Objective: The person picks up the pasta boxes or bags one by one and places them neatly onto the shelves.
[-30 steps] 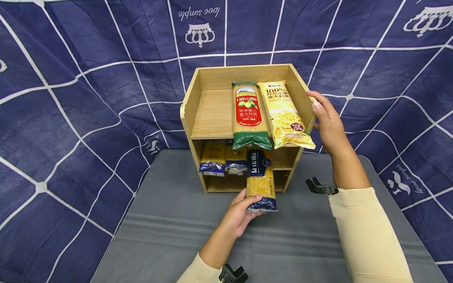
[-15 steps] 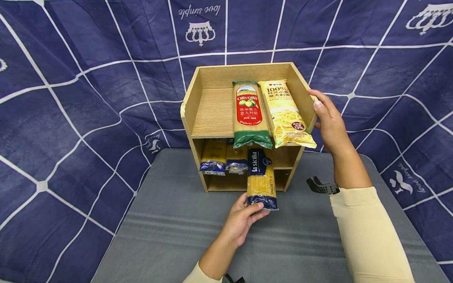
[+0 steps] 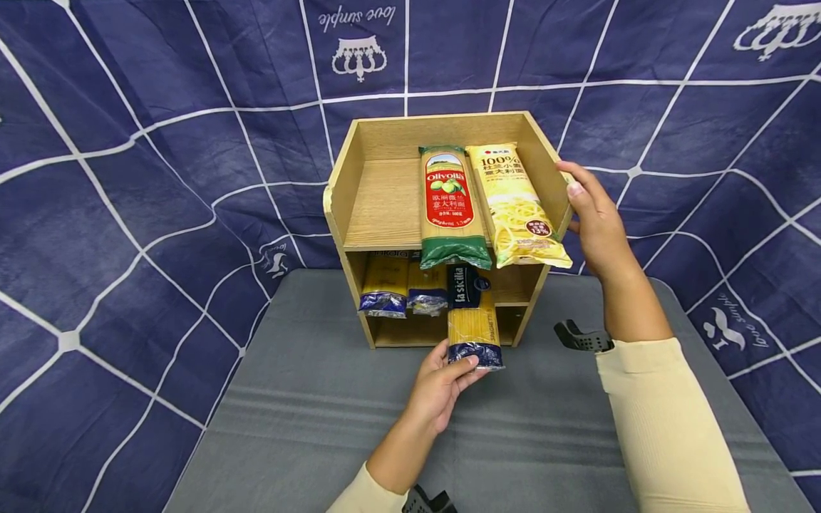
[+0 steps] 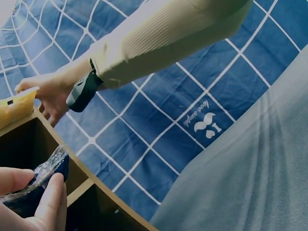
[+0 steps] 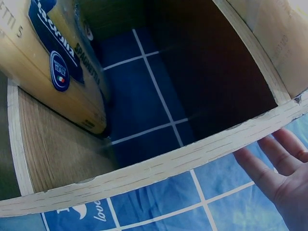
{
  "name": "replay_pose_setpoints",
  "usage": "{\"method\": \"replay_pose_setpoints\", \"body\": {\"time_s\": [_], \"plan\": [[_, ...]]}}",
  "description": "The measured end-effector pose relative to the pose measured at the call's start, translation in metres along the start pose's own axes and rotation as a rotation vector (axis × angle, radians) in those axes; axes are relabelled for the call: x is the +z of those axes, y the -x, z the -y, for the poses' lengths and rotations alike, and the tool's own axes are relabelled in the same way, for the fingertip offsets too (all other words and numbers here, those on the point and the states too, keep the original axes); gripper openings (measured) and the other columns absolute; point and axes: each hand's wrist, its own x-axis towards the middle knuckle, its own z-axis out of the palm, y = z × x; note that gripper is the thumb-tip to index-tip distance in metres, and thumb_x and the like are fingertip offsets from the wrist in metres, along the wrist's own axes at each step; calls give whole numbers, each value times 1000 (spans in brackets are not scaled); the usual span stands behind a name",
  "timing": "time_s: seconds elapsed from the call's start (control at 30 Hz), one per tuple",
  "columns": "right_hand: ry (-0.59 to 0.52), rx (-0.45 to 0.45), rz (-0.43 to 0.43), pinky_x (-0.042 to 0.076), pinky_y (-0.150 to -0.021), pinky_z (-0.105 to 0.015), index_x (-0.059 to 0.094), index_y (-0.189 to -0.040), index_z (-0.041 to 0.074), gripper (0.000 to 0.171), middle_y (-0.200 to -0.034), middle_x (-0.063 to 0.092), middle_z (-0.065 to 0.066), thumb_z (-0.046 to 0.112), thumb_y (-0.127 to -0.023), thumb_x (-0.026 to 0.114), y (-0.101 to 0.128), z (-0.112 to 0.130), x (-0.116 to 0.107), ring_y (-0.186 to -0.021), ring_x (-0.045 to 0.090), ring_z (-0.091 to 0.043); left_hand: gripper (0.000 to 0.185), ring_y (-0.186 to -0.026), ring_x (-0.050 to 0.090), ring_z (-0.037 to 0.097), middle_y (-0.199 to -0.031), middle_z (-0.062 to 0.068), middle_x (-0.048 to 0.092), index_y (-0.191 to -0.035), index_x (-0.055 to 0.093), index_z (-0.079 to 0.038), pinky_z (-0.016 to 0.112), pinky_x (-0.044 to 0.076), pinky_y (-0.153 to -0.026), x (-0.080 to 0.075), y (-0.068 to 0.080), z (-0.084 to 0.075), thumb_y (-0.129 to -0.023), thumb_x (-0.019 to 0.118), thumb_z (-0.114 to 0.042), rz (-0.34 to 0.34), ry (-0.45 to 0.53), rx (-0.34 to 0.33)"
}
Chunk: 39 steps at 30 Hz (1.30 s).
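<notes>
My left hand [image 3: 439, 385] pinches the near end of a la sicilia spaghetti packet [image 3: 474, 328], thumb on top and fingers beneath. The packet's far part lies inside the middle level of a wooden shelf unit [image 3: 385, 206]; its near end sticks out in front. In the left wrist view, thumb and fingers hold the crinkled blue packet end [image 4: 60, 163]. The right wrist view shows the packet's label [image 5: 53, 43] inside the compartment. My right hand [image 3: 599, 228] holds the unit's right side panel, thumb at its front edge, fingers [image 5: 262, 168] against its outer face.
On the top level lie a green-and-red Olivoila spaghetti packet [image 3: 452, 206] and a yellow pasta packet [image 3: 519, 206]. Two blue-ended pasta packets [image 3: 385, 285] lie on the middle level, left of the held one. Grey cloth [image 3: 288, 399] covers the table; blue checked fabric [image 3: 160, 142] hangs around.
My left hand has moved forward, sliding the la sicilia packet deeper into the middle level. My right hand has stayed on the side panel.
</notes>
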Motion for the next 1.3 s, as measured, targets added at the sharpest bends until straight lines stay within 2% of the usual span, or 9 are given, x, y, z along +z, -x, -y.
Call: {"method": "replay_pose_setpoints", "body": {"time_s": [0.43,0.63,0.83,0.93,1.0,1.1,1.2,1.3], "plan": [[-4,-10,10,54,-79,-21,54,-145,23,41,-130,51,2,29,-106,43,0,0,5,-107,56,-15,53,-114,67,27,-138,24,56,-146,40,5,41,55,-99,0,-25,-7,-96,58,4,-33,22,46],[-6,-16,9,54,-79,-22,54,-145,22,41,-130,51,1,29,-106,43,-1,1,5,-107,56,-16,52,-120,65,31,-139,25,55,-144,42,3,42,54,-100,1,-39,-9,-95,59,4,-56,39,71],[-13,-10,4,53,-79,-22,55,-145,23,41,-132,51,2,28,-106,43,-1,1,4,-108,56,-15,60,-118,66,29,-137,24,55,-150,35,1,44,52,-103,-4,-40,-10,-96,62,-1,-27,7,66],[-19,-11,3,54,-79,-22,55,-145,23,41,-132,51,2,28,-106,44,0,1,3,-108,55,-16,68,-114,68,32,-131,26,59,-154,27,1,42,55,-100,-13,-34,-9,-96,63,-5,-9,-94,53],[-18,-11,2,53,-80,-22,55,-145,23,41,-133,50,2,28,-106,44,0,1,3,-109,55,-15,66,-111,70,32,-122,24,63,-150,30,2,39,58,-94,-18,-28,-10,-95,66,-8,-7,-192,42],[-7,-9,-1,52,-81,-23,54,-145,23,41,-133,50,3,29,-106,43,1,2,2,-110,54,-15,49,-96,73,28,-104,15,64,-132,44,3,36,62,-81,-24,-21,-14,-92,70,-8,-7,-340,37],[-7,-9,-1,52,-81,-23,54,-145,23,41,-132,50,3,29,-106,43,1,1,1,-110,54,-15,32,-80,69,17,-91,6,57,-109,51,4,34,62,-70,-25,-15,-21,-88,73,-6,0,-479,68],[-8,-15,2,53,-80,-21,54,-146,22,41,-131,50,2,29,-106,43,2,1,1,-109,55,-15,27,-70,65,13,-88,5,58,-103,55,3,33,61,-65,-23,-9,-29,-87,75,-8,12,-639,112]]}}
